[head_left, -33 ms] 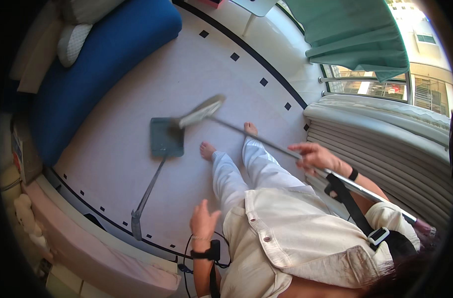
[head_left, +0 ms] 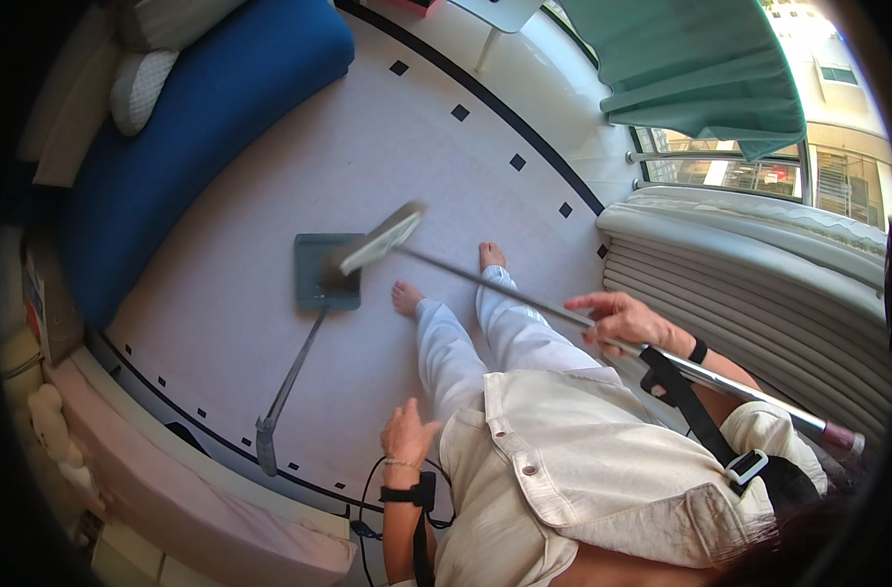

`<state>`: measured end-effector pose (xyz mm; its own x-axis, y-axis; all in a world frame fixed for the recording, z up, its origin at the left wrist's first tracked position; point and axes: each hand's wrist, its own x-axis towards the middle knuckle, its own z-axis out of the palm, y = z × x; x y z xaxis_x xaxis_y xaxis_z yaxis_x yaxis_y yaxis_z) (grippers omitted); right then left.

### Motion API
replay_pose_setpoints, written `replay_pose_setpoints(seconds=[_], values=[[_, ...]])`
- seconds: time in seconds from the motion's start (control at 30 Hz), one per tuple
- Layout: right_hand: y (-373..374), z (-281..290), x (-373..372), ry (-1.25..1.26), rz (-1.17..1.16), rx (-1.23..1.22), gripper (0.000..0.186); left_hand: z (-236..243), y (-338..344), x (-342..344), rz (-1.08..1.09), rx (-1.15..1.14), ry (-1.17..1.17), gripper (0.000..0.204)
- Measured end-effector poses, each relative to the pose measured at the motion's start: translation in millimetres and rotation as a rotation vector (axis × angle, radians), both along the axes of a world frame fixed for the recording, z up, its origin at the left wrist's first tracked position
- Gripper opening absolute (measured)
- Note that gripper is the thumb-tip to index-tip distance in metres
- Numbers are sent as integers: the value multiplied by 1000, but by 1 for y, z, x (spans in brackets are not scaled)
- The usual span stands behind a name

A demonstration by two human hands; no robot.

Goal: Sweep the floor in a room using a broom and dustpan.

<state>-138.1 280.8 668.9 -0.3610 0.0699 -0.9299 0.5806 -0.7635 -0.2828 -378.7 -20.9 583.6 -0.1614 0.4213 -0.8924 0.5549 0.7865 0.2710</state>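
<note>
My right hand [head_left: 612,318] grips the long metal broom handle [head_left: 491,282] at the right, index finger stretched along it. The broom head [head_left: 378,240], pale with darker bristles, is tilted over the grey-green dustpan [head_left: 313,286] on the pale floor, its lower end overlapping the pan. The pan's upright handle [head_left: 301,357] reaches toward the lower left. My left hand [head_left: 409,430] hangs beside my left hip with nothing in it, fingers loosely apart. My bare feet stand just right of the dustpan.
A blue curved seat [head_left: 201,127] with cushions is at upper left. A pink-covered ledge [head_left: 201,499] with a plush toy runs along lower left. A pale table [head_left: 495,15] stands at top. A window with green curtain [head_left: 691,68] and grey padded bench [head_left: 720,274] are at right.
The broom head has shifted left and slightly down, further over the dustpan. My right hand has moved slightly down with the handle; my left hand has shifted a little.
</note>
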Motion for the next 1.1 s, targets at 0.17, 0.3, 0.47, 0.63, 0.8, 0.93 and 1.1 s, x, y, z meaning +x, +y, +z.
replay_pose_setpoints(seconds=[0.17,0.3,0.47,0.63,0.8,0.93,1.1], values=[[6,10,17,76,-9,-82,61,-61,-35,47,-100,34,-268,34],[25,6,7,48,84,19,59,-62,-15,61,-23,230,-258,17],[59,-10,24,8,101,157,57,-51,-15,64,152,244,-500,15],[101,24,43,-57,93,378,57,20,-5,49,299,-495,-1199,20],[89,-44,43,63,133,498,59,7,-8,98,163,-183,-1108,25],[90,-72,62,40,84,506,59,-72,68,162,69,-404,-1197,29],[81,-84,63,3,-34,369,60,-144,79,233,-282,276,-543,23]])
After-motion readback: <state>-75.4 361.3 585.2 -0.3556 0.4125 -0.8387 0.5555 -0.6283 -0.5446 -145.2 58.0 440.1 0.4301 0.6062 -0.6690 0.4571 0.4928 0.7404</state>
